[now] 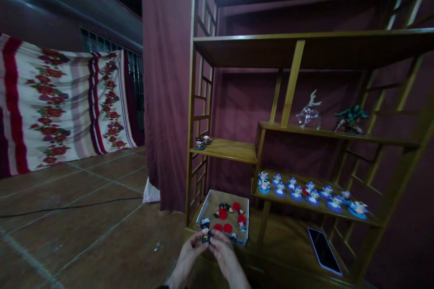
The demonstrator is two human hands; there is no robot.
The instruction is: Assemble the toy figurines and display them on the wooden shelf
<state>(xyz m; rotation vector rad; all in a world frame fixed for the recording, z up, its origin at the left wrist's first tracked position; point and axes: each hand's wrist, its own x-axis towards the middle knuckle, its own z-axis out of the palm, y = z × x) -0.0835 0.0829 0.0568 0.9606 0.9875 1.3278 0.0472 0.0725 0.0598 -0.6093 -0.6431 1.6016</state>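
Note:
Between my two hands, just in front of the box, is a small dark figurine [205,235] with a pale face. My left hand [190,250] grips it at the base from the left, fingers closed. The fingers of my right hand [222,248] close on its base from the other side. Behind the hands a shallow open cardboard box [213,198] holds several more figurines with red round bases, some lying on their sides. Two similar dark figurines [202,141] stand at the left end of the small middle shelf [233,150].
Several blue-and-white figurines [296,192] stand in rows on the lower right shelf. A clear figure [309,115] and a green figure [352,119] occupy the shelf above. A phone [323,249] lies on the bottom board. Wooden posts divide the shelves. A cable [74,206] crosses the tiled floor.

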